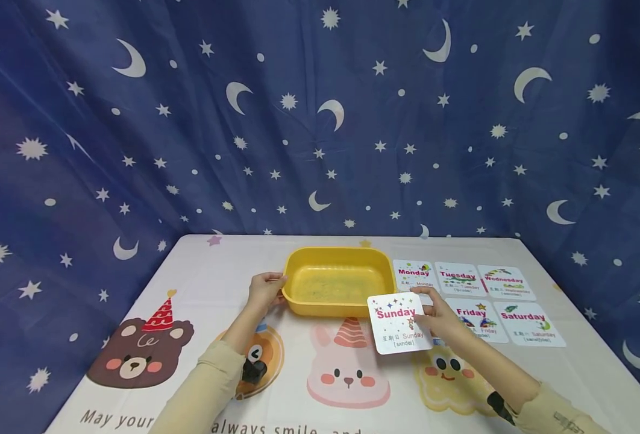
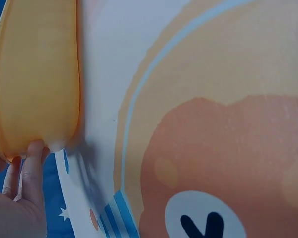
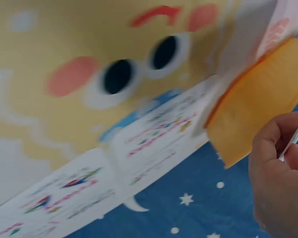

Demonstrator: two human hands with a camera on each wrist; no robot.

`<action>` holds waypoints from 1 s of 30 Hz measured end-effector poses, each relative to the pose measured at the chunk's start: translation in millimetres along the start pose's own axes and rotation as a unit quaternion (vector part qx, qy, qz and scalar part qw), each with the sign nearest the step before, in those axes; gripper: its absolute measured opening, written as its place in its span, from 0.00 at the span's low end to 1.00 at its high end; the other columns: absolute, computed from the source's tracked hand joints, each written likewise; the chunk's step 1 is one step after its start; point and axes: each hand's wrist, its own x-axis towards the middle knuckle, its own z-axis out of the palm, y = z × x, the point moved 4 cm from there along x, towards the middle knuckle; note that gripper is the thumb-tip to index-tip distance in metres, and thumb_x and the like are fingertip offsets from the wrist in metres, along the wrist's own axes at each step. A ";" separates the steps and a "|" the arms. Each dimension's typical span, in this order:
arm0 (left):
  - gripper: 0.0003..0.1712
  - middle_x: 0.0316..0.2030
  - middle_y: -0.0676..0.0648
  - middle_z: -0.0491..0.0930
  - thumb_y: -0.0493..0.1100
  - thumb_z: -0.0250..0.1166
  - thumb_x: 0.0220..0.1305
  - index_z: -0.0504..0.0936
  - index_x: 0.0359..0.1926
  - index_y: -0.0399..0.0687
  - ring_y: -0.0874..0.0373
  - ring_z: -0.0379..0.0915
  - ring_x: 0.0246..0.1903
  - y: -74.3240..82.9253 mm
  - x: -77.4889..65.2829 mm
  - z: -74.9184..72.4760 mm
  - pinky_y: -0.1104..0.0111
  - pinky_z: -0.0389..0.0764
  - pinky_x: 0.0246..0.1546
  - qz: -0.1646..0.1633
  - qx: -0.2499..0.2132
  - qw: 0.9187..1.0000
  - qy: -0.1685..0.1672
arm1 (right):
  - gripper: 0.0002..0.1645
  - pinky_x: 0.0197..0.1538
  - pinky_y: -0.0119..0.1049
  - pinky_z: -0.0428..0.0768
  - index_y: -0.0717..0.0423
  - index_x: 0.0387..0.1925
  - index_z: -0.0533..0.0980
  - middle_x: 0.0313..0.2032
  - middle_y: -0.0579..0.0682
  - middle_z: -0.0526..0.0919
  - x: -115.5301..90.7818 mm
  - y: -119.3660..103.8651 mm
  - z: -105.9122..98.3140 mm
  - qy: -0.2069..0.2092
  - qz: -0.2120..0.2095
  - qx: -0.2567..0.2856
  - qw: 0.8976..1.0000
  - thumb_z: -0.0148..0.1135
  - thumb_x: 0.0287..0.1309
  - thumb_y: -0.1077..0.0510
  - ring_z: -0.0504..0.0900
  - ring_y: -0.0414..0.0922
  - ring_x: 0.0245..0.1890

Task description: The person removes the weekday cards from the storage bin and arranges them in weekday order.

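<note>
My left hand (image 1: 264,290) grips the left end of a yellow plastic basin (image 1: 314,310), thumb at the rim and fingers under its side in the left wrist view. Nothing shows inside the basin. The right hand (image 1: 440,316) pinches a white square "Sunday" flash card (image 1: 396,343) by its right edge, face towards me, just in front of the basin's right corner. In the right wrist view this card (image 3: 294,138) appears edge-on between thumb and fingers.
Two rows of weekday cards lie right of the basin: Monday (image 1: 413,274), Tuesday (image 1: 458,278) and Wednesday (image 1: 507,282) behind, Friday (image 1: 485,328) and Saturday (image 1: 531,325) in front. A cartoon-print cloth (image 1: 217,259) covers the table; a blue starry curtain (image 1: 298,175) hangs behind.
</note>
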 end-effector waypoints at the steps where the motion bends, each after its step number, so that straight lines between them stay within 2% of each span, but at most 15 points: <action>1: 0.16 0.41 0.35 0.81 0.40 0.61 0.64 0.77 0.47 0.32 0.57 0.81 0.27 0.6 -1.0 0.0 0.69 0.85 0.28 0.002 -0.001 1.000 -0.001 | 0.34 0.35 0.40 0.84 0.60 0.66 0.49 0.47 0.69 0.77 -3.2 3.3 -3.4 -0.003 0.000 -0.003 1.000 0.48 0.61 0.71 0.84 0.46 0.34; 4: 0.16 0.40 0.36 0.81 0.40 0.61 0.64 0.77 0.47 0.32 0.57 0.81 0.27 1.8 -2.9 0.6 0.68 0.85 0.28 0.004 -0.002 1.000 -0.006 | 0.34 0.34 0.39 0.83 0.63 0.66 0.47 0.45 0.68 0.77 -11.9 13.9 -13.4 -0.009 0.000 -0.011 1.000 0.47 0.61 0.72 0.83 0.46 0.33; 11: 0.17 0.48 0.32 0.78 0.39 0.59 0.65 0.76 0.51 0.32 0.52 0.82 0.33 2.5 2.1 1.9 0.67 0.85 0.31 -0.006 0.011 1.000 -0.001 | 0.33 0.31 0.35 0.81 0.64 0.63 0.50 0.39 0.55 0.81 -21.2 37.3 -30.6 -0.004 0.026 -0.025 0.999 0.49 0.58 0.70 0.82 0.43 0.31; 17: 0.17 0.49 0.32 0.77 0.40 0.60 0.65 0.76 0.51 0.33 0.48 0.82 0.37 6.0 5.1 4.1 0.69 0.85 0.29 -0.010 0.009 1.000 -0.005 | 0.32 0.32 0.35 0.82 0.67 0.61 0.51 0.37 0.56 0.82 -24.6 50.4 -43.4 0.004 0.035 -0.049 0.998 0.50 0.58 0.70 0.82 0.45 0.31; 25: 0.17 0.49 0.31 0.77 0.40 0.60 0.65 0.76 0.51 0.32 0.55 0.81 0.29 -1.2 1.5 -1.8 0.71 0.84 0.26 -0.016 0.018 1.000 0.008 | 0.31 0.32 0.42 0.84 0.71 0.57 0.51 0.36 0.61 0.84 -21.7 77.8 -37.0 -0.010 0.031 -0.030 0.999 0.54 0.55 0.73 0.85 0.51 0.31; 28: 0.17 0.49 0.30 0.77 0.40 0.60 0.65 0.76 0.51 0.32 0.55 0.82 0.29 -1.3 -0.1 -1.0 0.72 0.84 0.25 -0.017 0.019 1.000 0.004 | 0.32 0.31 0.41 0.84 0.73 0.55 0.53 0.35 0.62 0.84 -21.5 82.8 -35.6 0.000 0.025 -0.044 0.999 0.59 0.52 0.72 0.85 0.52 0.30; 30: 0.17 0.49 0.31 0.77 0.40 0.60 0.65 0.76 0.51 0.33 0.55 0.82 0.30 -0.1 -0.8 0.7 0.72 0.84 0.26 -0.018 0.021 1.000 0.002 | 0.33 0.30 0.38 0.83 0.73 0.53 0.56 0.32 0.60 0.84 -22.9 83.7 -37.0 0.024 0.028 -0.074 0.997 0.63 0.49 0.71 0.84 0.50 0.28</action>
